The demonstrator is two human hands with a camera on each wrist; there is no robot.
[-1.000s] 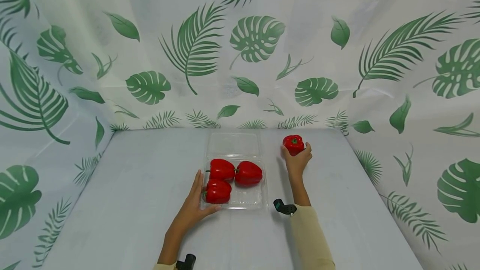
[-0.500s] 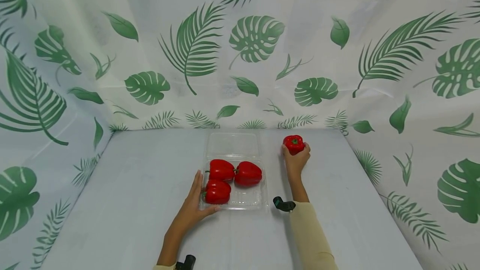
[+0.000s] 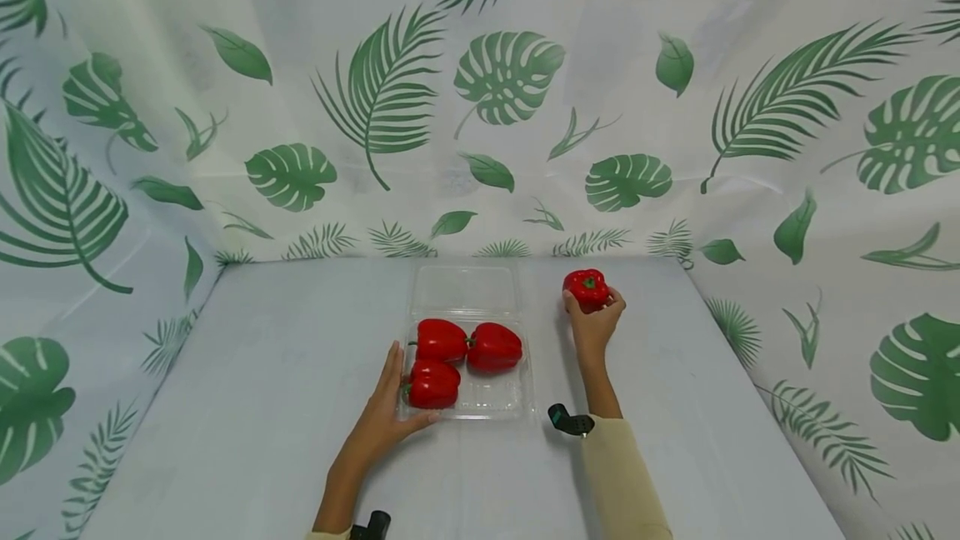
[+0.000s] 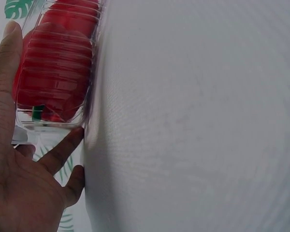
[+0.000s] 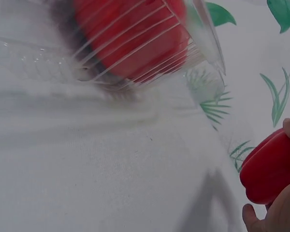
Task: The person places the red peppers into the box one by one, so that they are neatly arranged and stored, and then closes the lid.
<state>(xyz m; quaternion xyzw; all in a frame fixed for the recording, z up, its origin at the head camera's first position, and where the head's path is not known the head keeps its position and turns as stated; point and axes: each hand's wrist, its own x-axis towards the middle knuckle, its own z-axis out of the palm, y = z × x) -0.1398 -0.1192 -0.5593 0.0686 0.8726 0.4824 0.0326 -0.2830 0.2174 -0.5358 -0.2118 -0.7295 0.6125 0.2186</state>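
A red bell pepper (image 3: 585,287) is in my right hand (image 3: 595,324), at the back right of the table. Thumb and fingers grip its sides; its green stem faces up toward the head camera. In the right wrist view the same pepper (image 5: 270,166) shows at the right edge. My left hand (image 3: 382,417) rests against the front left corner of a clear plastic clamshell box (image 3: 495,397), fingers straight along its left side, thumb at the front edge. Inside the box lie three red bell peppers: one back left (image 3: 441,341), one back right (image 3: 495,347), one front left (image 3: 433,384).
The box's clear lid (image 3: 465,288) lies folded back behind it. A leaf-print sheet (image 3: 420,207) stands along the back and sides of the white table (image 3: 247,407). Each wrist wears a small black camera, such as the right wrist camera (image 3: 568,421).
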